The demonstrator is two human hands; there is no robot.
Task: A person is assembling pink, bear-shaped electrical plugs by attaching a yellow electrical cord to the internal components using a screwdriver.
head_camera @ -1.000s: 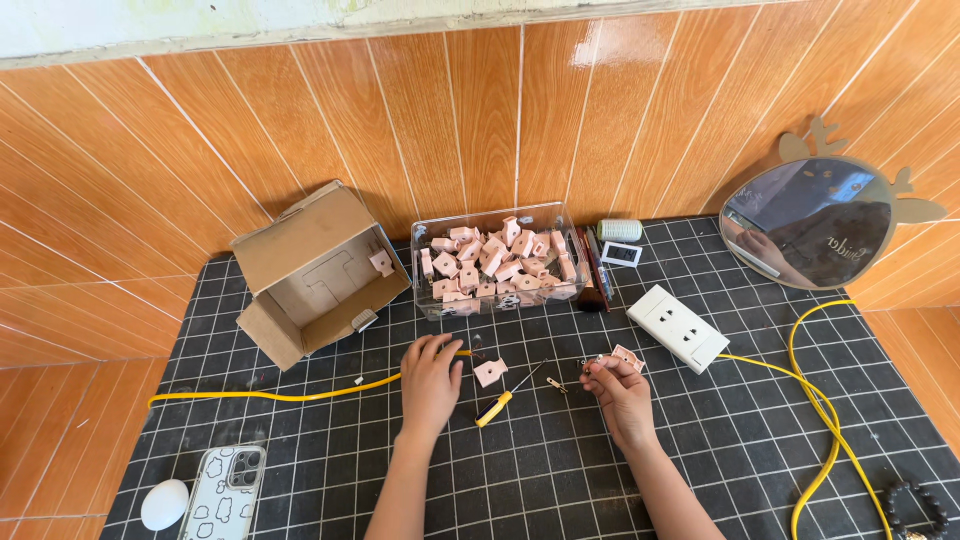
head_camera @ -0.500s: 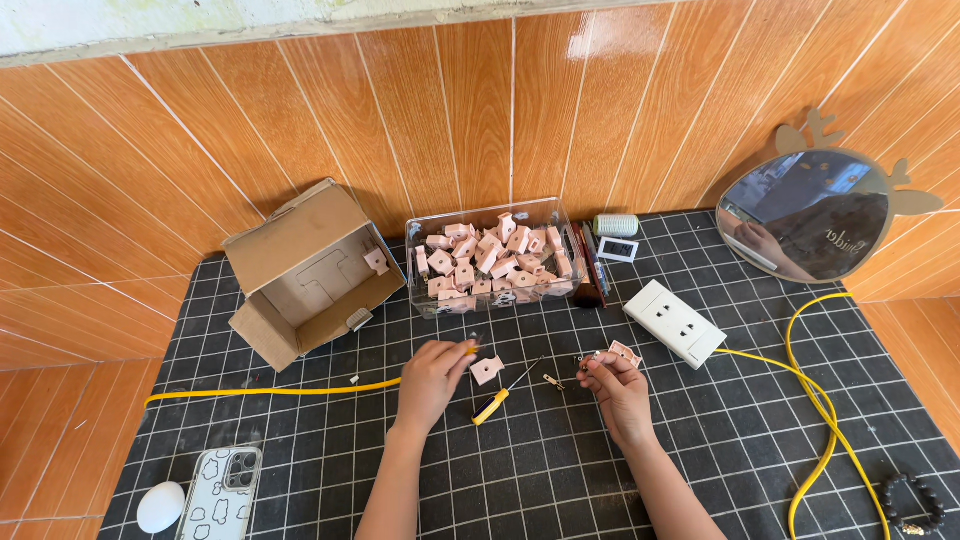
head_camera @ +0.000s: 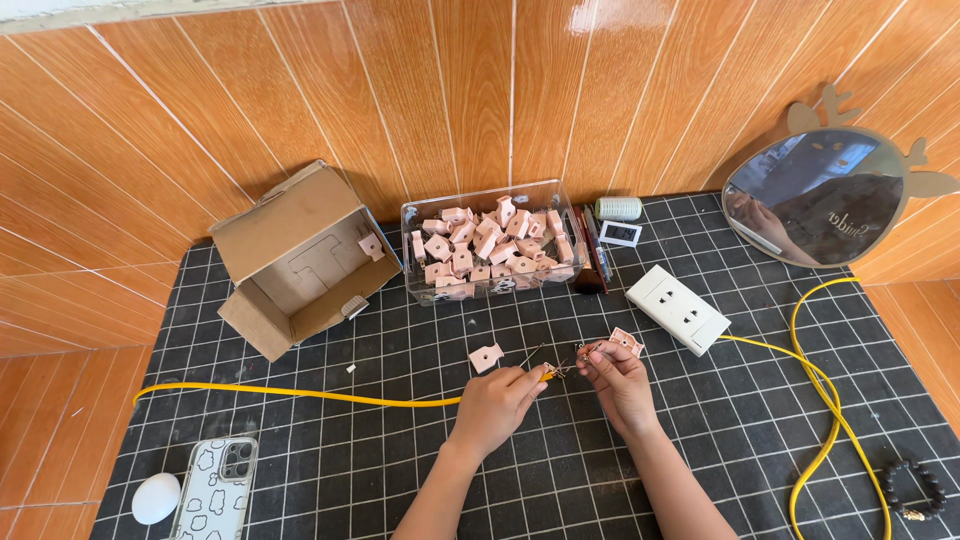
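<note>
Black grid mat covers the work surface, w/ orange tiled wall behind. Round mirror w/ antler-shaped top leans at far right. Open cardboard box lies on its side at left, opening toward the person, one pink part inside. Just right of it, clear plastic tub full of pink parts. Yellow cable runs left-right across the mat to the hands; more yellow cable loops at right, from the white socket block. Phone in a patterned case at near left, white egg-shaped object just beside it. Dark bead bracelet at near right. Small spool and a little white display unit sit right of the tub.

Left hand: fingers closed, pinching a thin dark tool w/ yellow at the grip; its long axis slants up-left to down-right, tip end near the right hand. Right hand: fingers curled, gripping a small pink part at fingertips, part sticking up-right of the thumb. Hands are close together at mat centre, fingertips nearly meeting. Fine detail betw. them too small to tell. One loose pink piece lies flat on the mat just up-left of the left hand, not touched.
</note>
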